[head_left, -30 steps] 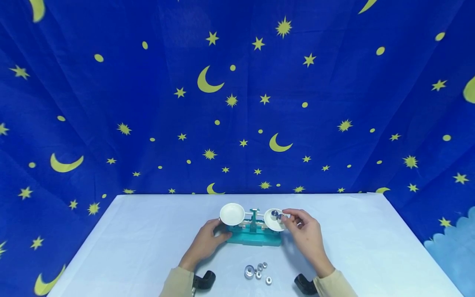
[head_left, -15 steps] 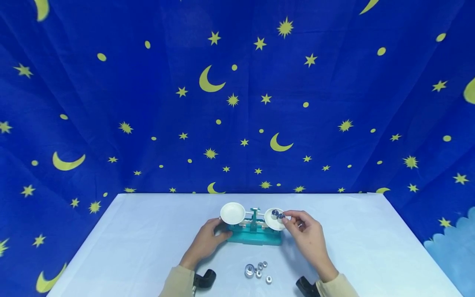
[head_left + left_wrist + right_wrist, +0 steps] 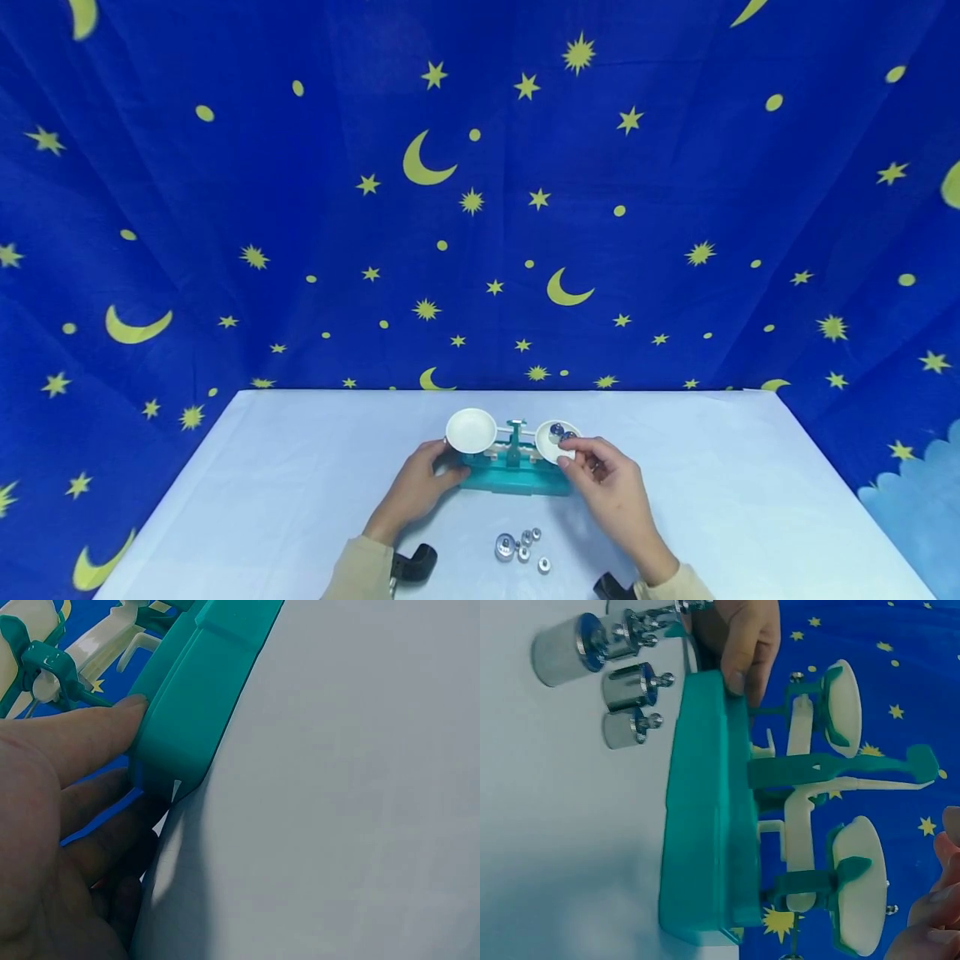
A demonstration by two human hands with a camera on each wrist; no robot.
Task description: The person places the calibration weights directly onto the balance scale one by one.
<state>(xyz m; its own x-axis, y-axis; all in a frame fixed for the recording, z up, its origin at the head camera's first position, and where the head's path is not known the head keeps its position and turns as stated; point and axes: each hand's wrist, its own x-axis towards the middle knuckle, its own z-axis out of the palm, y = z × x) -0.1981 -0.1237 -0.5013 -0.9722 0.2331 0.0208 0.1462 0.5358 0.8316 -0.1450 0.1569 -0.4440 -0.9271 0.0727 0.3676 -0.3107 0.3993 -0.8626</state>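
Note:
A small green balance scale (image 3: 513, 479) with two white pans stands on the table. My left hand (image 3: 420, 483) grips the left end of its base, thumb on top in the left wrist view. The left pan (image 3: 471, 431) holds nothing. Two metal weights (image 3: 557, 431) sit in the right pan (image 3: 547, 447); the nearer is partly hidden by my fingers. My right hand (image 3: 613, 487) hovers at that pan's front right rim, fingers loosely bent. In the right wrist view its fingers (image 3: 934, 907) appear beside the pan, with nothing seen between them.
Several loose metal weights (image 3: 506, 547) of different sizes stand on the white table (image 3: 300, 500) in front of the scale. A blue curtain (image 3: 337, 217) with yellow moons and stars rises behind the table.
My right hand has drawn back slightly from the weights, toward the front rim of the right pan. My left hand and the loose weights stay where they were.

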